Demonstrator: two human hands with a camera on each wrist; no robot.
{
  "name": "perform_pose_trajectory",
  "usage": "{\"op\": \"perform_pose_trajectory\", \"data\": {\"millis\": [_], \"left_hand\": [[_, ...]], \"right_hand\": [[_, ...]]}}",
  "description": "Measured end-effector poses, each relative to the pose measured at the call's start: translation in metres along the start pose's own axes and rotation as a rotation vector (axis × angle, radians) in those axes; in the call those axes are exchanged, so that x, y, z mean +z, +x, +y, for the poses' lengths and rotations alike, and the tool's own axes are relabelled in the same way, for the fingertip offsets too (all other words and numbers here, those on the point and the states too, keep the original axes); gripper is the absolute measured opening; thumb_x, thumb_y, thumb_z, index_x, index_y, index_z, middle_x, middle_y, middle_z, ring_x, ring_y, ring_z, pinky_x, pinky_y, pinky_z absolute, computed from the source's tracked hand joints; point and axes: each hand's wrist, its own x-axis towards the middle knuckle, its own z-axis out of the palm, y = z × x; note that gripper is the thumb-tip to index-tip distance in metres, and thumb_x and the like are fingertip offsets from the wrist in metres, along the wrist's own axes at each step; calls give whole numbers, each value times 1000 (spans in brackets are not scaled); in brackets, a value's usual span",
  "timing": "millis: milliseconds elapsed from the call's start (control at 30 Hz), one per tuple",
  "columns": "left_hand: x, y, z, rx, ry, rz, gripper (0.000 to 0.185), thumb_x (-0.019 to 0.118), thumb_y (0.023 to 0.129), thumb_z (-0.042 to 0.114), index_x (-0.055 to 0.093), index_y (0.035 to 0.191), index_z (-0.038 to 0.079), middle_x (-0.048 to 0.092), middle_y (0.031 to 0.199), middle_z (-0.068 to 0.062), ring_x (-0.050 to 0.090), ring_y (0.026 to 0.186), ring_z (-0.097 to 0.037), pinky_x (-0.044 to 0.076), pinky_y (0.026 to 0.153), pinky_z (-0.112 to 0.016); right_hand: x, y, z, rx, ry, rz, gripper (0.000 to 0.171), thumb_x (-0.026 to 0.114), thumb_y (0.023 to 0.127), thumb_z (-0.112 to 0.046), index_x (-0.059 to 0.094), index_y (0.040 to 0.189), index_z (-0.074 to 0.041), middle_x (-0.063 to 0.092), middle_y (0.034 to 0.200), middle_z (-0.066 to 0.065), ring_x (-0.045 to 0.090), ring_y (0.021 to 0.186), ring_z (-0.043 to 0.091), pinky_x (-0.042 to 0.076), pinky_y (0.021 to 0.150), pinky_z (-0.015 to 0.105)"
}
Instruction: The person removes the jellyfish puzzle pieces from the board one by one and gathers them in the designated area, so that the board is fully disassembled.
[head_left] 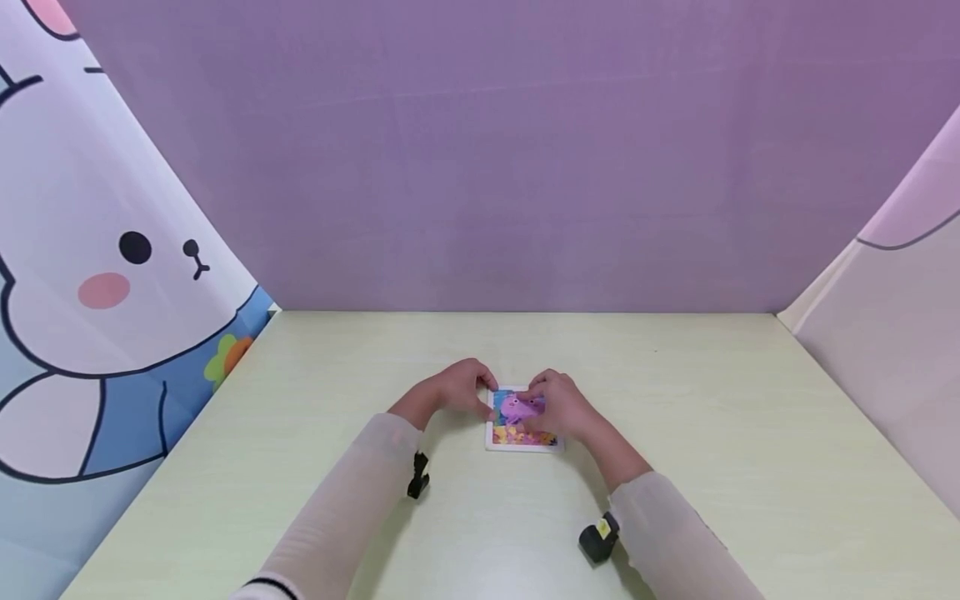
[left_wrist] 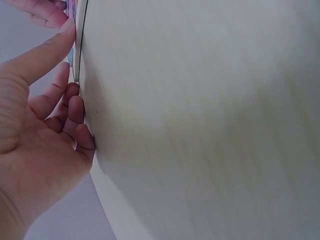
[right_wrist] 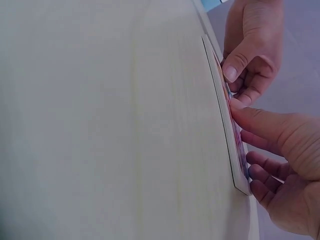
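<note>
While the board (head_left: 510,414) seems to lie flat on the counter (head_left: 450,533), it sits between my left and right fingers, bright side up. I judge it light and stiff, thin enough to skid if pushed from one side only; the face looks smooth, so a dry fingertip could slip on it. The white rim (head_left: 522,447) is the place to take hold, I think, one edge for each side, with little need to squeeze. My left fingers (left_wrist: 76,111) grasp the left edge, thumb partway along it and index at the far corner, the others bent down close to the counter. My right fingers (right_wrist: 270,165) grasp the right side, thumb reaching in over the face, the others bent beyond it; whether they also pinch a loose piece, I cannot tell. Both forearms slant inward from my side of the counter, so the fingers meet the board from either side, tips roughly facing. Each sleeve (head_left: 345,508) ends behind the fingers, near the wrist.
</note>
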Motion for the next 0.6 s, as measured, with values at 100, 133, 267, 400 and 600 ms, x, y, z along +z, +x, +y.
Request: {"op": "perform_pose_trajectory", "data": {"millis": [100, 133, 267, 400, 600], "left_hand": [[1, 0, -1, 6, -3, 9, 35, 87, 73, 15, 67, 102, 8, 59, 103, -1, 51, 97, -18, 42, 98, -36], [1, 0, 0, 6, -6, 13, 35, 87, 73, 15, 67, 102, 8, 59, 102, -1, 52, 96, -17, 42, 97, -36], [2, 0, 0, -11, -42, 38, 34, 87, 72, 14, 68, 100, 8, 59, 97, -1, 52, 91, -18, 44, 91, -35], [3, -1, 0, -21, -74, 63, 33, 88, 72, 13, 69, 98, 8, 59, 91, -2, 51, 86, -17, 45, 83, -32], [5, -2, 1, -16, -125, 78, 27, 86, 73, 10, 70, 95, 7, 60, 86, -3, 52, 80, -16, 45, 76, -29]], "right_hand": [[0, 0, 0, -1, 2, -1, 48, 87, 74, -22, 72, 116, -6, 56, 117, 9, 47, 113, 32, 39, 98, 48], [0, 0, 0, -1, 3, -1, 48, 87, 74, -22, 71, 116, -6, 56, 117, 10, 47, 113, 32, 38, 99, 48], [-1, 0, 1, 2, 9, 0, 49, 87, 73, -23, 71, 116, -6, 56, 118, 9, 46, 114, 32, 37, 100, 48], [0, 1, 1, 8, 23, 0, 49, 87, 73, -22, 71, 116, -6, 55, 118, 9, 46, 113, 31, 38, 99, 47], [2, 1, 1, 13, 36, 5, 48, 88, 73, -21, 71, 116, -6, 55, 117, 8, 46, 113, 31, 39, 97, 46]]}}
